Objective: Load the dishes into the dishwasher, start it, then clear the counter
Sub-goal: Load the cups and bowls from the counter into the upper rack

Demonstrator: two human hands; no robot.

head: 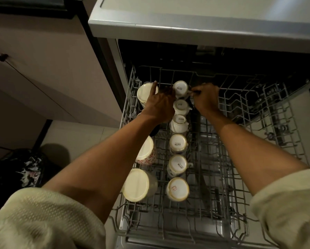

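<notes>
From the head view, the upper rack (209,159) of the dishwasher (186,33) is pulled out, and a row of small white cups runs down its middle, all upside down, with larger mugs (138,185) in the column to the left. Both hands work at the far end of the row, on the rearmost cup (181,88). The left hand (159,103) reaches in beside it, index finger stretched out over the bowl-like piece (144,92) at the far left; whether its other fingers close on the cup's side cannot be told, since the back of the hand hides them. The right hand (206,98) has its fingers curled at the cup's right side, apparently pinching the handle or the wire next to it, though which one is unclear. The cup looks like glazed ceramic: stiff, light, likely slick if wet, and liable to chip against its neighbour or the tines. Holding it by the body near the upturned base, with the handle only as a guide, seems the safer way to seat it.
</notes>
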